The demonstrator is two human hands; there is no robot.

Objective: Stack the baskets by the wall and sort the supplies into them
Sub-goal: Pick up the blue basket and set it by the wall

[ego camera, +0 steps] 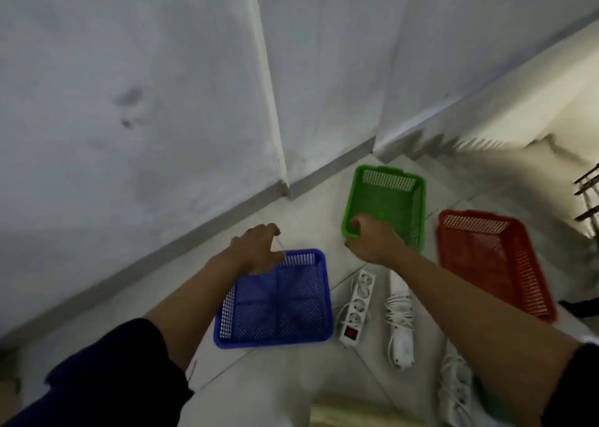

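Note:
Three mesh plastic baskets lie on the tiled floor near the wall. The blue basket (275,303) is in the middle, empty. My left hand (256,248) hovers over its far left corner with fingers spread, holding nothing. My right hand (369,238) is shut on the near rim of the green basket (389,199), which sits further back. A red basket (492,261) lies to the right, empty. White power strips (356,306) (400,323) with coiled cords lie on the floor between the blue and red baskets. Another power strip (455,384) shows under my right forearm.
The grey wall with a projecting corner (278,135) and a baseboard (194,232) runs along the left. A raised ledge (453,118) crosses the back right. Dark metal bars (588,196) stand at the right edge. A pale object (356,413) sits at the bottom.

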